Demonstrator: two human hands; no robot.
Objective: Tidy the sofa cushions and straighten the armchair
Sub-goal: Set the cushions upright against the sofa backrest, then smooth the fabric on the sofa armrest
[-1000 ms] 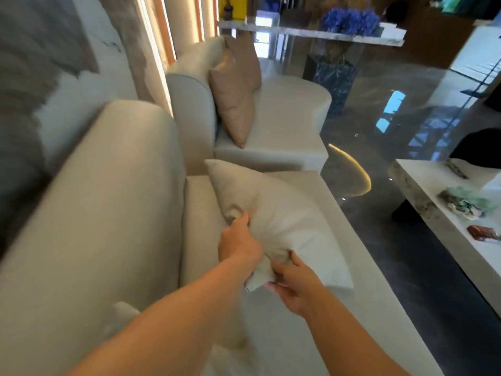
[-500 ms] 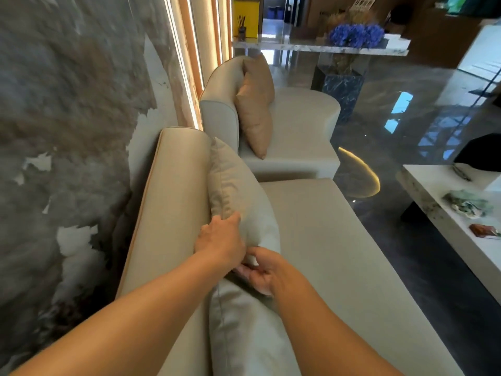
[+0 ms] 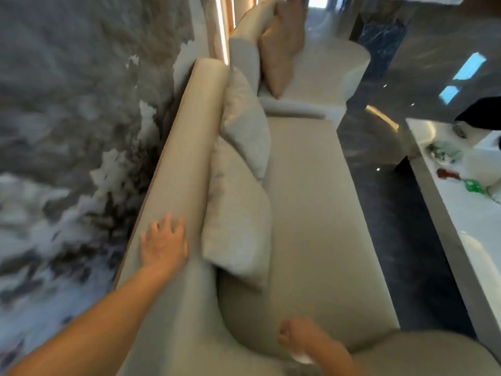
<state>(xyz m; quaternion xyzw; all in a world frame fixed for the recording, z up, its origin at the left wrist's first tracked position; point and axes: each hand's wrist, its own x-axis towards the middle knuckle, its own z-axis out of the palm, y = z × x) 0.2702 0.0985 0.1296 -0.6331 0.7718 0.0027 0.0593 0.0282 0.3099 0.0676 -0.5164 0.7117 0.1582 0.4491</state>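
Observation:
A long beige sofa (image 3: 303, 213) runs away from me along the left wall. Two pale grey cushions lean against its backrest: the near cushion (image 3: 238, 226) and the far cushion (image 3: 244, 123), its lower corner lapping over the near one. My left hand (image 3: 164, 241) lies flat on top of the backrest with fingers spread, left of the near cushion and holding nothing. My right hand (image 3: 296, 339) hovers over the near end of the seat, fingers curled into a loose fist, empty. Beyond the sofa stands a cream armchair (image 3: 320, 74) with two tan cushions (image 3: 282, 50) propped on it.
A marbled grey wall (image 3: 67, 131) is on the left, close behind the sofa. A white low table (image 3: 461, 202) with small objects stands at the right, across a strip of dark glossy floor (image 3: 393, 202). A dark blue marble pedestal (image 3: 385, 42) sits past the armchair.
Both hands have let go of the far cushion, which now leans on the backrest. My left hand moved onto the backrest top, my right hand drew back. The view pulled back and tilted down.

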